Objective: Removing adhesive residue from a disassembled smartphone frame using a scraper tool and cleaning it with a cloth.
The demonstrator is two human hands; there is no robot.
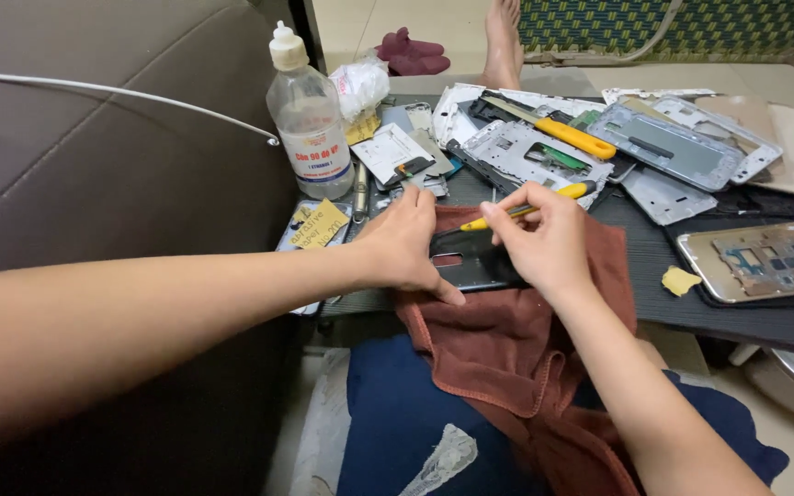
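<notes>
Both forearms are bare, without sleeves. Left hand (pixel 403 243) and right hand (pixel 544 241) carry no gloves, rings or watch. Fingernails are short and unpainted.

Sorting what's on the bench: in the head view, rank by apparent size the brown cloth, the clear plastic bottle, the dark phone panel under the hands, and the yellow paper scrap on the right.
1. brown cloth, nearest the camera
2. clear plastic bottle
3. dark phone panel, partly hidden by the hands, so its place against the bottle is unsure
4. yellow paper scrap

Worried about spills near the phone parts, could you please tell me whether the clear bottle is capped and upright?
Capped and upright: the clear bottle stands on its base at the table's left end, white cap on.
</notes>
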